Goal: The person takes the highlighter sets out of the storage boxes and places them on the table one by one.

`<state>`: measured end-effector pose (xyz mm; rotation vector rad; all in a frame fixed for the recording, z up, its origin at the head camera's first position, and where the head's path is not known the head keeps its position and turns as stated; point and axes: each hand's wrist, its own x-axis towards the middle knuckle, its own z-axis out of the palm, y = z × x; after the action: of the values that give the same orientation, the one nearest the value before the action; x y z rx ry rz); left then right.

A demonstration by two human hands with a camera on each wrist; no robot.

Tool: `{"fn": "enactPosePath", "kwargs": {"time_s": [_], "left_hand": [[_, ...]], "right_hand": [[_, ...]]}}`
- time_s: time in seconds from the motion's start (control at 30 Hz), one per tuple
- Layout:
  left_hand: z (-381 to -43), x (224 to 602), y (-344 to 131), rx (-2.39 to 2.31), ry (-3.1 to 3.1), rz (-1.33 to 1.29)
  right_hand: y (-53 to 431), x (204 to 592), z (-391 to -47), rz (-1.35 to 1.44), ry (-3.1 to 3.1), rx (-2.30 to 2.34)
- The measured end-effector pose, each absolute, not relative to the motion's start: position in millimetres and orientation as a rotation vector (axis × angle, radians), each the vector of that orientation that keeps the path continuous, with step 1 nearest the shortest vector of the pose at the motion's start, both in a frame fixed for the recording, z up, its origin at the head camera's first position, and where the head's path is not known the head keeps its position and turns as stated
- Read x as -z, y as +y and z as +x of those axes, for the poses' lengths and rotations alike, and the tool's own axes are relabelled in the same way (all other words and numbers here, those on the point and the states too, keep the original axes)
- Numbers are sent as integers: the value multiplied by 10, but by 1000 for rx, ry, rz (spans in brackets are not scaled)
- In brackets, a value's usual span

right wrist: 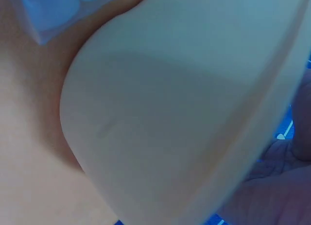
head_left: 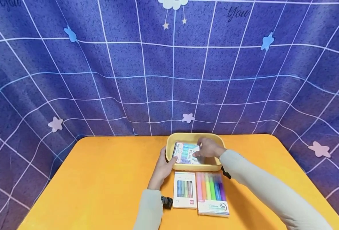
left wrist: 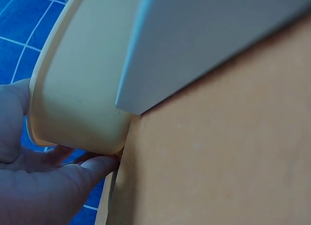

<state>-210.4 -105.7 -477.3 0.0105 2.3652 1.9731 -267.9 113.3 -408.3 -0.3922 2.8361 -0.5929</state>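
Note:
A yellow plastic bin [head_left: 198,167] stands near the table's far edge. Inside it lies a clear-fronted pack of pens [head_left: 184,152] in blue, teal and purple. My left hand [head_left: 162,166] grips the bin's left side, its thumb over the rim by the pack's corner. In the left wrist view, the left fingers [left wrist: 99,167] are at the outside wall of the bin [left wrist: 80,89]. My right hand [head_left: 210,148] reaches over the right rim into the bin and pinches the pack's right side. The right wrist view shows the bin's outer wall [right wrist: 146,113], with the right hand [right wrist: 272,191] partly hidden behind it.
In front of the bin lie a white pen box [head_left: 185,202] with a window and, to its right, a pack of highlighters [head_left: 212,191]. Both are on the orange table [head_left: 109,179]. A blue gridded curtain [head_left: 158,89] hangs behind the table.

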Motion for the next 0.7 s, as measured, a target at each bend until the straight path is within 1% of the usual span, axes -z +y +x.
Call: {"fn": "enactPosePath", "kwargs": {"time_s": [0.2,0.43,0.7], "left_hand": [[-2087,4798,-1076,-1961,2375,21],[-2123,4761,-1035,-1955,2383,7],[-2122,4799,-1048,-1961,2374,50]], "right_hand": [[1106,4048,-2653,-409,2840,629],[1194,3936,-2649,-459,2822,689],[1272,3882,-2632,-583,2912,572]]}}
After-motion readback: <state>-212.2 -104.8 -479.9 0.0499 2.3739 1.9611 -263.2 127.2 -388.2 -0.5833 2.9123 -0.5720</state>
